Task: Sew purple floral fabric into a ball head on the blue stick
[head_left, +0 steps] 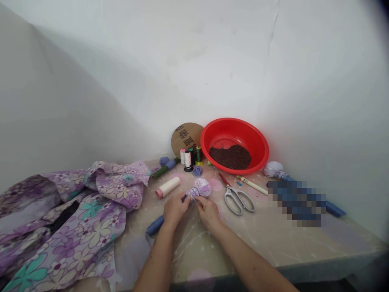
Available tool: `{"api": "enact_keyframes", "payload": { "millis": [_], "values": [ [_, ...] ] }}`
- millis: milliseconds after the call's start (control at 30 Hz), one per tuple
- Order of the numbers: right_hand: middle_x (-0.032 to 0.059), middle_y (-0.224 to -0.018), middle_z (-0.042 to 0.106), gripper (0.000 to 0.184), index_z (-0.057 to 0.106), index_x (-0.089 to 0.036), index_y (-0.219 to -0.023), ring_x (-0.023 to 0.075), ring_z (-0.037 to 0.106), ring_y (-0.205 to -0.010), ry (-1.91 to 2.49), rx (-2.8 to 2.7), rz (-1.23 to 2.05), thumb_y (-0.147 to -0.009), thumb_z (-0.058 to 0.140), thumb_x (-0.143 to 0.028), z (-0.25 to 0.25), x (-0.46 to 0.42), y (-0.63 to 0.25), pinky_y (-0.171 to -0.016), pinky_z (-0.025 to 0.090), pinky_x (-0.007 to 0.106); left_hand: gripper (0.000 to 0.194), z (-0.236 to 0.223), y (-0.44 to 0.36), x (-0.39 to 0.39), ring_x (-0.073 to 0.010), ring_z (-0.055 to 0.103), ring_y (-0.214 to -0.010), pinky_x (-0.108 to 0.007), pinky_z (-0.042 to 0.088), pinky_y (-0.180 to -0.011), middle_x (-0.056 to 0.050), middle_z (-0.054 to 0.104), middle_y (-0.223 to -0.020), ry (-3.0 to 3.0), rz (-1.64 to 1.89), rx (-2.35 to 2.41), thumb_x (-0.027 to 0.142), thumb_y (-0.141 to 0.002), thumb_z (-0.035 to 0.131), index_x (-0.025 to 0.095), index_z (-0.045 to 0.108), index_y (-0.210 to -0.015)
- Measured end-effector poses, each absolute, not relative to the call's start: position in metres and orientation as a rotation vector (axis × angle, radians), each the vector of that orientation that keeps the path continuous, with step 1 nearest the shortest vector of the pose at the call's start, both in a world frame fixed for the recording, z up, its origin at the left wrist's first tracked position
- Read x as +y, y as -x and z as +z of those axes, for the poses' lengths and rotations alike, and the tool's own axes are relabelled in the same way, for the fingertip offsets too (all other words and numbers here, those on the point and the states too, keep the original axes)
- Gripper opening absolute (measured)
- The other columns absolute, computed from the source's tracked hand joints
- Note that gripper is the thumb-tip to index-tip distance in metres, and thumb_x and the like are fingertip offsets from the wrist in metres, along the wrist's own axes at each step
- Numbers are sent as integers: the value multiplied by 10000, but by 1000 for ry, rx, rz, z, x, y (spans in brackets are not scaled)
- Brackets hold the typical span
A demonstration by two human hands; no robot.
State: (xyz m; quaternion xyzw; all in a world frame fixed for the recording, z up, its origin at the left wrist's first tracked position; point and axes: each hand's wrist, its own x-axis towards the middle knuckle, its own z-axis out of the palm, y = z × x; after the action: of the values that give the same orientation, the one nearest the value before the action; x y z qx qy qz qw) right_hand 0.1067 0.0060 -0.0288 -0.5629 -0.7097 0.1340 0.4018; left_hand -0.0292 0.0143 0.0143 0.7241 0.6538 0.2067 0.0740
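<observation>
A stick with a round, floral cloth-covered head [202, 187] and a blue-wrapped handle [155, 225] lies across the middle of the table. Thread is wound around its neck, just below the head. My left hand [176, 209] is closed around the stick near that neck. Close beside it, my right hand [208, 211] pinches at the bound neck. A thin pale line, a needle or thread, shows at its fingertips, too small to tell which. Grey-handled scissors [236, 198] lie to the right of my right hand.
A red basin [260, 152] with dark grains stands behind, before a cardboard disc [179, 142]. Thread spools [187, 160] and a cream thread cone [168, 187] are near. Floral cloth [100, 227] is heaped left. At right lie a pen [255, 186] and another round-headed stick [273, 168].
</observation>
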Motion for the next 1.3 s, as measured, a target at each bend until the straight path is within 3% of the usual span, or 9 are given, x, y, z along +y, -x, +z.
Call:
{"api": "enact_keyframes", "payload": {
  "millis": [300, 500, 700, 1300],
  "values": [
    [57, -797, 663, 231, 601, -188, -894, 188, 601, -724, 1542, -1839, 264, -785, 398, -204, -24, 3, -103, -612, 404, 252, 411, 18, 28, 12, -180, 562, -897, -223, 368, -700, -44, 647, -956, -2137, 579, 1957, 472, -794, 338, 247, 606, -1008],
    [54, -781, 662, 215, 597, -182, -875, 174, 597, -721, 1535, -1831, 275, -788, 400, -200, -25, 3, -103, -611, 385, 237, 396, 18, 28, 11, -184, 579, -860, -234, 386, -690, -41, 659, -919, -2163, 589, 1959, 466, -793, 344, 259, 614, -994],
    [46, -784, 663, 219, 605, -202, -878, 173, 594, -710, 1554, -1842, 239, -789, 404, -210, -25, 2, -102, -599, 377, 239, 398, 12, 29, 12, -172, 549, -967, -235, 378, -818, -10, 603, -1085, -2149, 742, 1953, 409, -773, 418, 292, 518, -1141],
    [56, -767, 663, 233, 599, -191, -886, 178, 598, -683, 1572, -1882, 208, -800, 383, -208, -24, 3, -101, -567, 365, 240, 362, 16, 30, 16, -165, 547, -985, -240, 384, -843, -1, 611, -1071, -2137, 690, 1883, 411, -785, 412, 298, 560, -1096]
  ]
}}
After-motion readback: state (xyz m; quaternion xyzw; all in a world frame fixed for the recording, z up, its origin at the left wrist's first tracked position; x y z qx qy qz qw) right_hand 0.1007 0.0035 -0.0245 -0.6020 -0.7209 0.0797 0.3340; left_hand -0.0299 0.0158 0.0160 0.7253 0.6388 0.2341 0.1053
